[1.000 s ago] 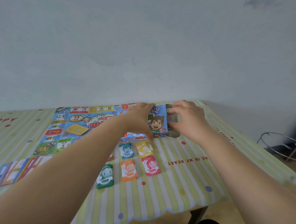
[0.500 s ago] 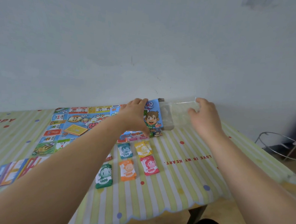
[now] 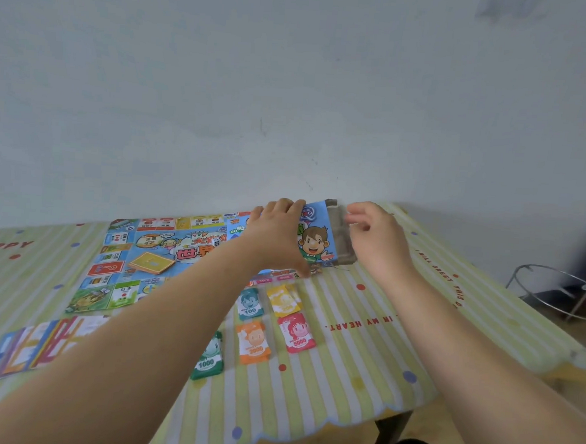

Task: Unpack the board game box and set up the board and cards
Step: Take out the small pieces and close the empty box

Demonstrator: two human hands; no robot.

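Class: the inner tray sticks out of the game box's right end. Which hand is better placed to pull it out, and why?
Right. The right hand hovers open beside the tray at the box's right end, while the left hand is busy gripping the box and steadying it.

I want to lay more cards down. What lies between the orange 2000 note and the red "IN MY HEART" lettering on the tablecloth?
In the head view, only the pink 5000 note lies between the orange 2000 note and the lettering.
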